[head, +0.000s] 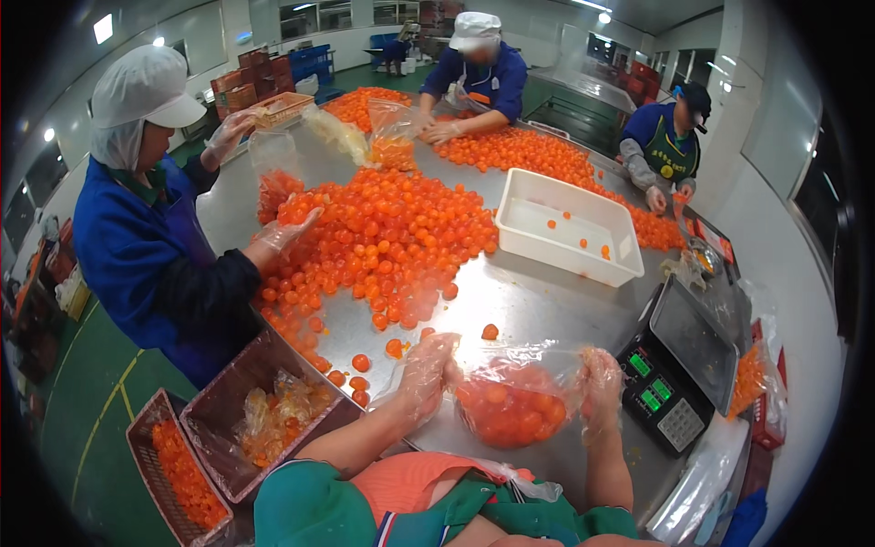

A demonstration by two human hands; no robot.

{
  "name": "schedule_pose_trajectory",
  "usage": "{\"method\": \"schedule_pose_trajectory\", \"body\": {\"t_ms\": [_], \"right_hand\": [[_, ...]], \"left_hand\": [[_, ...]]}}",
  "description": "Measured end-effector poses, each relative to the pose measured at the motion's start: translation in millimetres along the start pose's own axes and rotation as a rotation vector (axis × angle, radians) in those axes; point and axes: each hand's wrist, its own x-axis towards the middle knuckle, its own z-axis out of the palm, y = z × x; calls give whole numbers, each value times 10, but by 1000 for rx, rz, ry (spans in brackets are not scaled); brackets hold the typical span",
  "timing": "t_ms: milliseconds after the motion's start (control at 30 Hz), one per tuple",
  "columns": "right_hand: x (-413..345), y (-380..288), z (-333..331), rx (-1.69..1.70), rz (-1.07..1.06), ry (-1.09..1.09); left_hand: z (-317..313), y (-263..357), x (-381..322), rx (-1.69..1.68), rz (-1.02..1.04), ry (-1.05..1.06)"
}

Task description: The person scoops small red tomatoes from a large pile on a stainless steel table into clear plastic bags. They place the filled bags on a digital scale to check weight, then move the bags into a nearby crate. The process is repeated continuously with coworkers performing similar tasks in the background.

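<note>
Just in front of me is a clear plastic bag (509, 410), partly filled with round orange balls that look like salted egg yolks. My left hand (431, 376), in a thin clear glove, grips the bag's upper edge on the left. On the opposite edge, my gloved right hand (599, 383) holds it too. The bag's mouth is stretched between both hands, and its bottom is at the steel table (472, 294). Beyond it spreads a large heap of yolks (383, 239). One loose yolk (490, 331) lies just behind the bag.
A digital scale (673, 372) with lit displays stands right of my right hand. A white tub (567, 225) holds a few yolks. Crates (225, 424) (174, 472) stand at the table's left edge. Co-workers are at the left (157, 205), far side (478, 75) and right (666, 147).
</note>
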Motion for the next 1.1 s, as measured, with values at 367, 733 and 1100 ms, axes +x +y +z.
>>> {"method": "schedule_pose_trajectory", "body": {"t_ms": [367, 733, 1100], "right_hand": [[-76, -116, 23, -143, -31, 3], [-122, -140, 64, -75, -200, 8], [-149, -171, 63, -186, -301, -17]], "left_hand": [[-96, 59, -12, 228, 32, -37], [-77, 233, -72, 293, -101, 11], [210, 422, -239, 438, 104, 45]]}}
